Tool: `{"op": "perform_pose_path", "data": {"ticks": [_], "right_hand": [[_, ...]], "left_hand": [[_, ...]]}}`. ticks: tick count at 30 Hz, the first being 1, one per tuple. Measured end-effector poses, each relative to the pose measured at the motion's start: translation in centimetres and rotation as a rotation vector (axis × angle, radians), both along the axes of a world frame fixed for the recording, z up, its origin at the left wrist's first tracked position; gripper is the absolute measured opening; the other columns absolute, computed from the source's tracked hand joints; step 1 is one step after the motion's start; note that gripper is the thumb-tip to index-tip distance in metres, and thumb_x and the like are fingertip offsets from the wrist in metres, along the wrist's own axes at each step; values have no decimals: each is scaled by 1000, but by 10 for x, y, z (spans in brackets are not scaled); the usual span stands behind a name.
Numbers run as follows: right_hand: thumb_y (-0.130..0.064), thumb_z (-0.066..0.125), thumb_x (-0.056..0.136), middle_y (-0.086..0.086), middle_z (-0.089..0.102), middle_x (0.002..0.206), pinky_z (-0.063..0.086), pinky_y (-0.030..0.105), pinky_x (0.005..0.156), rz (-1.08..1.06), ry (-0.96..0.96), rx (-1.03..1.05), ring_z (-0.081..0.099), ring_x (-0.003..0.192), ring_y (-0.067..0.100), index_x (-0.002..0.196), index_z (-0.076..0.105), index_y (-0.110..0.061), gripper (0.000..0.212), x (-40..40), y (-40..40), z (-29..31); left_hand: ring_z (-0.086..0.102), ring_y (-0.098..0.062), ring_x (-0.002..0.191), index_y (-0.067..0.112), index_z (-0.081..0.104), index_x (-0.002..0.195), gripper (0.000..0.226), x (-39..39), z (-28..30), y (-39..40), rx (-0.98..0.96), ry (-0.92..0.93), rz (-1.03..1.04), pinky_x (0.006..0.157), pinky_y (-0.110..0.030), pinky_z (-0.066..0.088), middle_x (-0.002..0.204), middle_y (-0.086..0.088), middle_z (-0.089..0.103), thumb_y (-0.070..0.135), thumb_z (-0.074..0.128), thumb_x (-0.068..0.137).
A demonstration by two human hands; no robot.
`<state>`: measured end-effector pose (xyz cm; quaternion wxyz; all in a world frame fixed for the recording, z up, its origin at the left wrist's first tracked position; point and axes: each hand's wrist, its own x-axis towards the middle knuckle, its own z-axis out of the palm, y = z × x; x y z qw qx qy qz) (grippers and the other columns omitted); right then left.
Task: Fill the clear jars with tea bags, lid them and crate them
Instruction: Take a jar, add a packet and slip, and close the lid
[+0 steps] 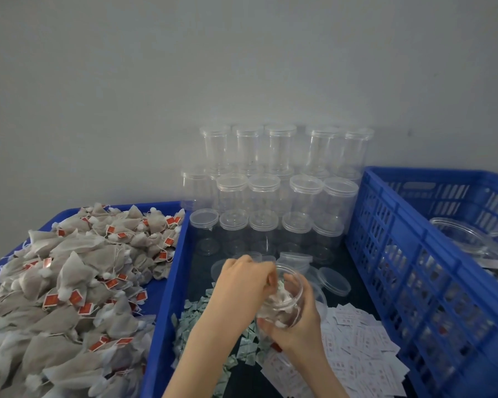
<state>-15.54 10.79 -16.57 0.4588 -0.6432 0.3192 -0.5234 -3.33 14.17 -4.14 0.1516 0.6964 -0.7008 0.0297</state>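
While right hand (pixel 295 317) cradles tilted jar (pixel 282 300), left hand (pixel 242 278) pinches packet at mouth; bags could spill near-left.

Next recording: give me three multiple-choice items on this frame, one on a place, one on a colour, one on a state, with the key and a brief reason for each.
1. Where does the pile of tea bags lie?
A. In the blue tray on the left
B. In the slatted crate
C. On top of the stacked jars

2. What colour is the slatted crate on the right?
A. Green
B. Blue
C. Grey

3. What is the state of the jar held in the right hand?
A. Lidded and empty
B. Lying in the crate
C. Open, tea bags inside

Key:
1 A, the tea bags heap in the left tray.
2 B, its walls are bright blue.
3 C, it has no lid, bags show through its wall, and the left hand has its fingers at the mouth.
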Motion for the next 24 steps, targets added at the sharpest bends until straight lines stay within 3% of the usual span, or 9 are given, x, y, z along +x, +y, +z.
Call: {"op": "perform_pose_path", "data": {"ticks": [3,7,11,13,15,18,21,24], "right_hand": [[-22,93,51,-16,59,125,58,29,84,13,-9,3,66,112,16,128,50,-45,91,-3,0,-1],[-21,92,52,-22,59,123,56,21,82,9,-30,4,66,112,12,131,48,-35,92,-4,2,-2],[-22,93,53,-20,58,126,56,22,84,18,-36,5,64,114,12,130,50,-43,90,-4,1,-3],[-20,94,54,-16,58,129,57,26,86,15,-36,1,64,116,13,130,49,-44,91,-6,-1,-4],[-24,95,54,-14,59,129,56,24,86,-13,-39,-14,63,116,11,131,49,-43,92,-12,-3,-3],[-17,96,52,-20,61,123,55,18,83,-66,-40,-22,62,113,3,125,50,-53,94,-24,-9,2],[2,93,55,-28,60,118,51,10,82,-151,-14,-73,58,112,-6,120,48,-61,101,-40,-17,8],[6,91,57,-18,60,123,49,9,84,-188,-35,-78,58,114,-4,130,47,-41,97,-55,-22,10]], "left_hand": [[50,-16,113,31,68,110,22,-2,-2,-4,146,-80,-26,95,-29,34,111,4,66,26,52,95],[50,-19,112,30,73,108,23,-1,-7,-5,156,-90,-61,95,-33,40,110,2,68,28,55,94],[52,-18,107,25,75,101,22,1,-7,-5,162,-79,-74,91,-34,44,104,2,70,25,55,93],[53,-15,104,27,74,102,22,1,-6,-5,79,-31,-114,89,-32,44,102,5,70,28,53,95],[53,-7,98,27,73,100,18,0,-10,-3,-144,125,-115,80,-22,44,98,11,70,30,56,95],[51,0,79,24,70,94,8,-5,-19,-1,-473,347,58,65,-7,33,84,18,62,23,62,91],[55,-2,76,27,64,104,12,-10,-40,-11,-296,355,189,60,-11,41,86,16,60,28,54,96],[63,-9,83,26,61,104,13,-24,-67,-19,-61,269,173,68,-24,51,97,8,67,25,51,96]]}}
